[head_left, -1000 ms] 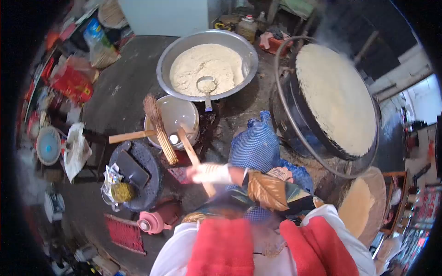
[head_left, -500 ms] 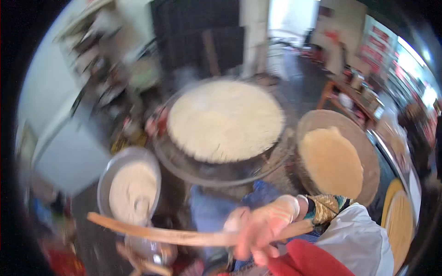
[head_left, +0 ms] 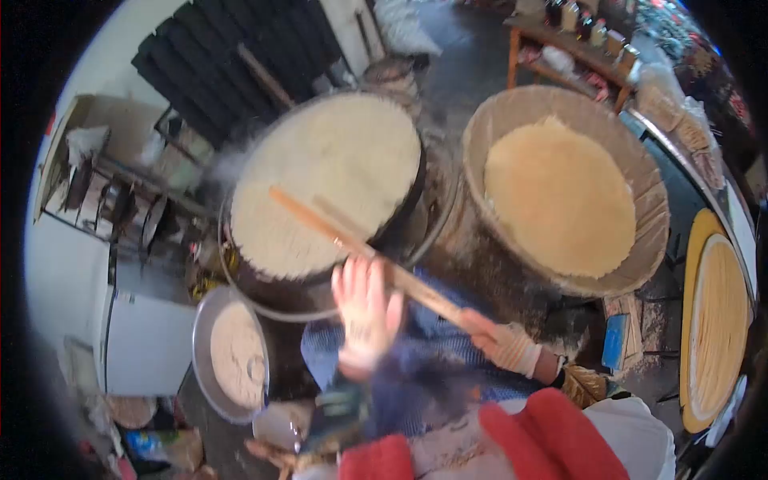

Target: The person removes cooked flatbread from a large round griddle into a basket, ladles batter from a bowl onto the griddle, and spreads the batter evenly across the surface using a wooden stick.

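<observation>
My right hand (head_left: 506, 346), in a pale glove, is closed around the near end of a long flat wooden stick (head_left: 428, 296). The stick slants up and left, its far tip over a large pale pancake-like sheet (head_left: 336, 164) that lies on a round dark griddle (head_left: 410, 210). My left hand (head_left: 364, 308), also pale-gloved, has its fingers stretched forward beside the middle of the stick; whether they touch it I cannot tell. Some blur covers the stick's far half. Steam rises at the griddle's left edge.
At right stands a big lined basket (head_left: 652, 192) with a flat yellowish mass inside. A metal basin (head_left: 202, 352) of pale powder or batter sits at left. Round yellow boards (head_left: 716, 336) lean far right. Bottles crowd a wooden table (head_left: 552, 36) behind. A white cabinet (head_left: 152, 344) stands left.
The view has turned and tipped down. The stick, earlier level and low in front of me, now slants over the griddle. My left hand shows spread fingers near the stick's middle.
</observation>
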`<act>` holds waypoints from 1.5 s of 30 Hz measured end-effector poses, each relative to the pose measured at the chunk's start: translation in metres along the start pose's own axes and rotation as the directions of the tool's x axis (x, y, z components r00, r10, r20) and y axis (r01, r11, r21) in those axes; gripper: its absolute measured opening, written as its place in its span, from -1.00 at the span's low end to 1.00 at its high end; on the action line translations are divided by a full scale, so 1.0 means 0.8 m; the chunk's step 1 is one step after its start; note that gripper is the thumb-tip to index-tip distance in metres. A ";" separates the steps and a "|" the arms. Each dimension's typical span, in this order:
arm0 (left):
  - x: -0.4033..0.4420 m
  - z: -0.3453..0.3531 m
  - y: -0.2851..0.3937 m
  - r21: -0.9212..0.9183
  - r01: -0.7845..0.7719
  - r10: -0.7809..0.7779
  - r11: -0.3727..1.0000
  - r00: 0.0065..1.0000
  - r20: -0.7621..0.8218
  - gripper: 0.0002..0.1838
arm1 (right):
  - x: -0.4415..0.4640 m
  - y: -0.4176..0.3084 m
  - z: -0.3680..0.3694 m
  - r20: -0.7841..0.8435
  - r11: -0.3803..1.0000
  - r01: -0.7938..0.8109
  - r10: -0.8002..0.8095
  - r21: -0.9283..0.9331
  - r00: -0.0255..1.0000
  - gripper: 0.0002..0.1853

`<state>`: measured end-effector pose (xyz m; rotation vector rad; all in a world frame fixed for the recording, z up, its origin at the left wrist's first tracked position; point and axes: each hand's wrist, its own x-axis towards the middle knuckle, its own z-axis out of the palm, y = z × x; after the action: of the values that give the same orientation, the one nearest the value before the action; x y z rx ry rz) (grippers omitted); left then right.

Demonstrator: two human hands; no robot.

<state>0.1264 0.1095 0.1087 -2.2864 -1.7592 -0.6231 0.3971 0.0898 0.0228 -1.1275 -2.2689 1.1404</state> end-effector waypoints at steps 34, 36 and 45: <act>-0.084 0.033 -0.248 0.260 0.213 -0.261 0.942 0.951 0.165 0.05 | 0.143 -0.073 0.056 0.466 0.933 -0.208 0.050 0.293 0.883 -0.40; 0.005 0.048 -0.181 0.130 -0.020 0.003 0.991 0.992 0.126 0.03 | 0.083 -0.037 0.025 0.344 0.891 -0.307 0.188 0.333 0.920 -0.39; 0.242 0.225 -0.123 0.062 -0.336 0.301 0.940 0.901 0.312 -0.03 | 0.088 -0.021 -0.042 0.250 0.284 -0.417 0.476 0.864 0.843 -0.35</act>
<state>0.1107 0.3781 0.0221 -2.6118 -1.4276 -0.1168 0.3659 0.1565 0.0545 -1.2396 -0.8460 2.1272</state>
